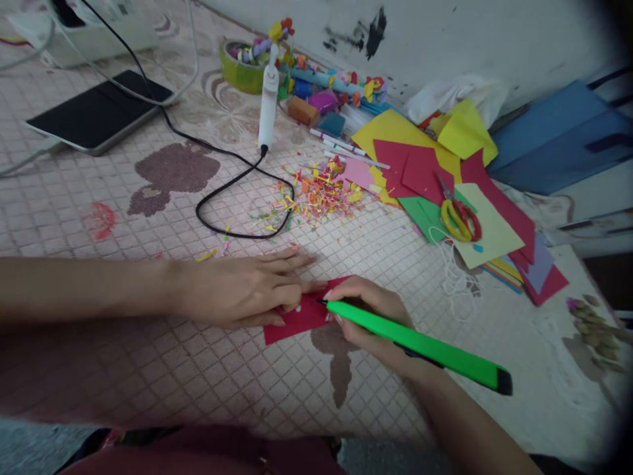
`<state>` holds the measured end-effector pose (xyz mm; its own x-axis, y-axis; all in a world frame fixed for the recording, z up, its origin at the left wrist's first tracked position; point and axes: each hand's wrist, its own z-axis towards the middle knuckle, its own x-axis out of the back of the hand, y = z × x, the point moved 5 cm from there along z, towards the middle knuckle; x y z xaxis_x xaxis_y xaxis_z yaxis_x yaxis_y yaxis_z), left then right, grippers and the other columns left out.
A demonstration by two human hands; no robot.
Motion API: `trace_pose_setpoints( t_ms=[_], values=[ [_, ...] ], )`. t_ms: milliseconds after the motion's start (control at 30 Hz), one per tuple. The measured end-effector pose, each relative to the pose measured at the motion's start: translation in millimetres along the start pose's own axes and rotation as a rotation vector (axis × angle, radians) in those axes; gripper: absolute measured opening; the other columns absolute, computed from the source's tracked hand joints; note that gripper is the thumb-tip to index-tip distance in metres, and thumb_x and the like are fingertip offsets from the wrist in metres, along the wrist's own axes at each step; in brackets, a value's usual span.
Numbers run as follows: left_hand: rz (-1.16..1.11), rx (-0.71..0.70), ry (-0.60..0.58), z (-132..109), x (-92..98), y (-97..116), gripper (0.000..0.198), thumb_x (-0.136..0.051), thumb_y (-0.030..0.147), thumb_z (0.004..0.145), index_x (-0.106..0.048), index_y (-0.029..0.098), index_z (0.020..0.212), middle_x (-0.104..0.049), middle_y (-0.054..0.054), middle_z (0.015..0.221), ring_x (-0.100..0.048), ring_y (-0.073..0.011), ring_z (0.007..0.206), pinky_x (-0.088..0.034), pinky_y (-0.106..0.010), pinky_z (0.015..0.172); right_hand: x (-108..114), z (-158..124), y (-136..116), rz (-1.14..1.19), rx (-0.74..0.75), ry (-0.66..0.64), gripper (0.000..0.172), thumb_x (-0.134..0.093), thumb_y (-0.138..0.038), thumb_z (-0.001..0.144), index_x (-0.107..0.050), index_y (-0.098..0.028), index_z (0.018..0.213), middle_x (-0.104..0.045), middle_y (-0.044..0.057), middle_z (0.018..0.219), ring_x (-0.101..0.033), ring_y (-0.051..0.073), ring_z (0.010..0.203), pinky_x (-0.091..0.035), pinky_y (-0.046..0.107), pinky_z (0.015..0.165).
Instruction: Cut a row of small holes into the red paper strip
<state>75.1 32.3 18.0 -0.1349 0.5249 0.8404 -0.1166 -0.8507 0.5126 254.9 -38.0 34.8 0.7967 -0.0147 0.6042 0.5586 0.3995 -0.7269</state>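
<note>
At far left, a black-screened tablet (101, 109), flat on the diamond-patterned tablecloth (64, 221), close to a white power strip (99, 49), presumably for ease of plugging in. Next, the left hand (247, 288): laid palm-down across the left part of a small red paper piece (301, 323), fingers straight and loosely spread, not closed around anything; pressing, apparently, to prevent any sliding. Farther back, a green-yellow tape roll (240, 76), then a white corded tool (268, 109), possibly a glue gun, well apart from the paper, with slack cord (232, 234) looped on the cloth. Beyond the left fingertips, a heap of paper clippings (329, 194), perhaps gathered there to avoid cluttering the drawing spot. Directly before the body, set aslant, the red paper piece, partly hidden under both hands. Then the right hand (380, 298), closed in a writing grip on a slim green pen (420, 339), fingertips near the black tip, probably for fine control. Impossible to tell: actual contact between tip and paper. Farther right, white string (450, 284) beside overlapping coloured sheets (415, 168); on top, scissors (453, 204), handles toward the body, seemingly for easy pick-up. At far right, a blue folder (554, 132), behind the sheets.
</note>
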Motion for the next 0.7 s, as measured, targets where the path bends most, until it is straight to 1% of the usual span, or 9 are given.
trace_pose_setpoints(
  t_ms=[67, 133, 233, 333, 467, 600, 700],
  values=[
    [0.057, 0.0, 0.005, -1, -2.0, 3, 0.024, -0.045, 0.027, 0.109, -0.065, 0.015, 0.106, -0.046, -0.018, 0.16, -0.023, -0.0347, 0.158, -0.027, -0.054, 0.128, 0, 0, 0, 0.002, 0.006, -0.005, 0.026, -0.06, -0.005, 0.082, -0.07, -0.025, 0.097, -0.077, 0.0, 0.086, -0.072, 0.013, 0.074, -0.059, 0.024, 0.068],
    [0.12, -0.001, -0.001, -1, -4.2, 7, 0.028, -0.043, 0.026, 0.109, -0.065, 0.013, 0.12, -0.046, -0.02, 0.159, -0.025, -0.0373, 0.157, -0.028, -0.057, 0.127, 0, 0, -1, -0.005, 0.026, -0.001, 0.027, -0.06, -0.005, 0.082, -0.069, -0.025, 0.097, -0.077, 0.0, 0.087, -0.073, 0.013, 0.076, -0.059, 0.024, 0.07],
    [0.189, -0.016, -0.011, -1, -5.7, 13, 0.036, -0.043, 0.02, 0.106, -0.061, 0.018, 0.137, -0.044, -0.02, 0.16, -0.025, -0.0403, 0.156, -0.03, -0.059, 0.125, 0, 1, -3, -0.018, 0.049, 0.014, 0.027, -0.06, -0.004, 0.082, -0.068, -0.026, 0.096, -0.078, -0.001, 0.086, -0.074, 0.014, 0.077, -0.06, 0.024, 0.071],
    [0.207, -0.015, -0.026, -1, -5.9, 15, 0.044, -0.048, 0.017, 0.102, -0.058, 0.021, 0.145, -0.041, -0.018, 0.162, -0.021, -0.0416, 0.156, -0.028, -0.06, 0.126, 1, 2, -4, -0.018, 0.036, 0.002, 0.027, -0.06, -0.005, 0.082, -0.068, -0.026, 0.096, -0.077, 0.0, 0.085, -0.074, 0.014, 0.076, -0.06, 0.024, 0.07],
    [0.198, 0.031, -0.047, -2, -6.2, 14, 0.047, -0.051, 0.015, 0.1, -0.058, 0.026, 0.145, -0.043, -0.011, 0.163, -0.016, -0.0376, 0.158, -0.025, -0.059, 0.128, 2, 3, -5, -0.01, 0.011, -0.025, 0.025, -0.06, -0.006, 0.083, -0.068, -0.025, 0.096, -0.076, 0.0, 0.084, -0.073, 0.014, 0.073, -0.059, 0.025, 0.068],
    [0.171, 0.035, 0.0, -4, -4.5, 15, 0.047, -0.053, 0.013, 0.098, -0.061, 0.024, 0.142, -0.046, -0.012, 0.161, -0.019, -0.0374, 0.158, -0.024, -0.058, 0.128, 3, 2, -5, 0.002, 0.007, -0.03, 0.026, -0.06, -0.006, 0.083, -0.069, -0.025, 0.098, -0.076, 0.0, 0.084, -0.072, 0.014, 0.073, -0.059, 0.025, 0.067],
    [0.147, 0.034, 0.02, -5, -5.4, 17, 0.043, -0.055, 0.015, 0.099, -0.062, 0.023, 0.14, -0.046, -0.013, 0.16, -0.023, -0.0377, 0.157, -0.025, -0.058, 0.128, 2, 2, -4, -0.004, 0.015, -0.012, 0.025, -0.06, -0.005, 0.082, -0.069, -0.025, 0.096, -0.076, 0.0, 0.084, -0.073, 0.013, 0.073, -0.058, 0.023, 0.068]
  ],
)
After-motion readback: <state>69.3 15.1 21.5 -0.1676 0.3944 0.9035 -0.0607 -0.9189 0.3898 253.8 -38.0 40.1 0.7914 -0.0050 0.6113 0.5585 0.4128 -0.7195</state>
